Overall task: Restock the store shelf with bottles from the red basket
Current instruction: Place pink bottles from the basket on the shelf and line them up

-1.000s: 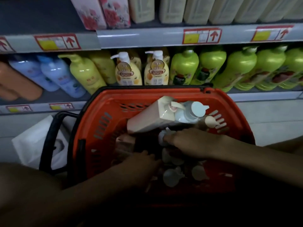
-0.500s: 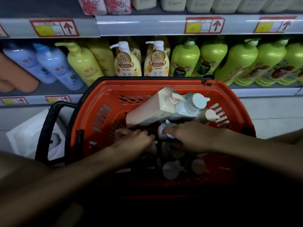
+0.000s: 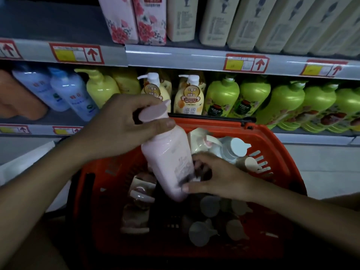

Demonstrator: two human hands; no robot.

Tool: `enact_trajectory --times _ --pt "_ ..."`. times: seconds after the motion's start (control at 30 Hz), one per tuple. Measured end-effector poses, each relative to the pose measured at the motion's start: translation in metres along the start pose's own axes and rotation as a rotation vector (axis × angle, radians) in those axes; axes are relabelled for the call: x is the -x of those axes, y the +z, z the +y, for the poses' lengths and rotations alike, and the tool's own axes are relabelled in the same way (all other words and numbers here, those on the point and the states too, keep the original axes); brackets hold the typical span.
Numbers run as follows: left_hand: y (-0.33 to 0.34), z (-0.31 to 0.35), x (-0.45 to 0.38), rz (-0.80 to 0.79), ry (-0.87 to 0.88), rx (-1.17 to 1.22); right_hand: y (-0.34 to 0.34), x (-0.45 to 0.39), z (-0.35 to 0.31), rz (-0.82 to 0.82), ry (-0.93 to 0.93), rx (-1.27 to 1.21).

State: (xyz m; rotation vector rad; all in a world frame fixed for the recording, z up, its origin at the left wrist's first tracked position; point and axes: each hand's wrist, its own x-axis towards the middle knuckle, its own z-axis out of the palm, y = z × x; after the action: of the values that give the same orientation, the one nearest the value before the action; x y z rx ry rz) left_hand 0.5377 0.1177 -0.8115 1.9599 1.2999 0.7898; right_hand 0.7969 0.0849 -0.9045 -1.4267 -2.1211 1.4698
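The left hand point(image 3: 124, 125) grips the neck of a tall pale-pink plastic pump bottle point(image 3: 169, 162), tilted over the red plastic basket point(image 3: 280, 145); its long axis runs pump-up toward the shelf point(image 3: 194, 59); the right hand point(image 3: 216, 178) curls round its base; the left sits nearer the shelf.

There is a single view, from a camera on the person's head. It looks forward and steeply down, close in, with a wide lens that bends the shelf edges point(image 3: 194, 59) across the upper frame. The red basket point(image 3: 288, 172) fills the lower centre, right under the lens. Both forearms enter from the bottom corners, so the left hand point(image 3: 120, 125) and right hand point(image 3: 220, 178) sit mid-frame. Shelf rows of bottles span the top half, facing the camera.
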Motion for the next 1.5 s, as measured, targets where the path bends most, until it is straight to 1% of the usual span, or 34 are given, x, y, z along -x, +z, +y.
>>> enact_trajectory --times 0.13,0.27,0.33,0.4,0.43,0.47,0.53,0.57,0.6,0.63,0.67,0.73,0.77,0.83,0.9,0.93,1.0,1.03,1.07,1.1,1.13,1.17,1.2,1.23,1.3,1.33,1.43,1.5 --pt "-0.009 -0.003 0.004 -0.018 -0.01 0.059 -0.001 0.002 -0.007 0.044 0.067 -0.21" --pt "-0.01 0.007 0.006 -0.069 0.066 0.102 -0.005 0.004 -0.019 -0.008 0.052 -0.234" --pt "-0.011 0.01 0.004 -0.078 0.065 0.112 -0.012 0.003 -0.028 0.02 -0.003 -0.09" --pt "-0.008 0.01 0.002 -0.041 0.043 0.073 -0.011 0.004 -0.037 0.157 -0.003 0.21" --pt "-0.004 0.009 0.002 0.029 0.014 0.06 -0.007 0.006 -0.041 0.251 0.015 0.335" --pt "0.004 0.009 0.003 0.144 -0.043 0.061 -0.003 0.007 -0.046 0.341 0.038 0.404" --pt "0.024 0.013 0.01 0.385 -0.239 0.118 0.002 0.007 -0.054 0.477 0.072 0.455" --pt "0.037 0.018 0.015 0.418 -0.363 0.222 0.001 0.007 -0.055 0.528 0.071 0.469" --pt "0.051 0.025 0.019 0.385 -0.479 0.401 -0.001 0.007 -0.057 0.578 0.06 0.489" --pt "0.066 0.032 0.023 0.319 -0.57 0.603 -0.001 0.007 -0.058 0.632 0.031 0.517" --pt "0.079 0.038 0.026 0.261 -0.629 0.755 0.0 0.007 -0.06 0.686 -0.014 0.559" --pt "0.098 0.039 0.025 0.249 -0.684 0.873 0.006 0.009 -0.066 0.762 -0.111 0.669" --pt "0.101 0.036 0.023 0.258 -0.698 0.896 0.009 0.009 -0.069 0.76 -0.142 0.719" --pt "0.096 0.03 0.02 0.267 -0.741 0.946 0.006 0.008 -0.072 0.649 -0.204 0.73" --pt "0.087 0.019 0.019 0.271 -0.845 0.952 -0.003 0.009 -0.073 0.47 -0.296 0.647" --pt "0.084 0.013 0.018 0.258 -0.87 0.938 -0.007 0.01 -0.073 0.405 -0.325 0.574" --pt "0.076 0.004 0.014 0.224 -0.811 0.964 -0.013 0.008 -0.072 0.387 -0.313 0.368" --pt "0.072 0.003 0.012 0.193 -0.768 1.006 -0.018 0.004 -0.072 0.398 -0.252 0.257" --pt "0.068 0.002 0.011 0.149 -0.737 1.059 -0.023 0.001 -0.072 0.375 -0.145 0.137" --pt "0.064 0.003 0.009 0.104 -0.714 1.123 -0.029 -0.001 -0.073 0.286 -0.016 0.011" --pt "0.061 0.003 0.008 0.071 -0.682 1.191 -0.034 -0.002 -0.072 0.144 0.082 -0.13" --pt "0.059 0.003 0.006 0.051 -0.642 1.261 -0.037 -0.001 -0.07 0.001 0.114 -0.283" --pt "0.058 0.003 0.004 0.041 -0.599 1.316 -0.037 0.001 -0.068 -0.089 0.099 -0.42" --pt "0.057 0.006 0.001 0.034 -0.557 1.345 -0.036 0.004 -0.067 -0.117 0.059 -0.512" --pt "0.055 0.013 -0.003 0.005 -0.479 1.316 -0.03 0.009 -0.062 -0.071 0.006 -0.587" --pt "0.054 0.018 -0.003 -0.013 -0.446 1.264 -0.028 0.01 -0.06 -0.034 -0.005 -0.599" --pt "0.052 0.032 0.004 -0.017 -0.389 1.014 -0.023 0.014 -0.057 0.097 -0.045 -0.613" --pt "0.046 0.037 0.012 -0.011 -0.35 0.804 -0.028 0.019 -0.065 0.192 -0.098 -0.559"
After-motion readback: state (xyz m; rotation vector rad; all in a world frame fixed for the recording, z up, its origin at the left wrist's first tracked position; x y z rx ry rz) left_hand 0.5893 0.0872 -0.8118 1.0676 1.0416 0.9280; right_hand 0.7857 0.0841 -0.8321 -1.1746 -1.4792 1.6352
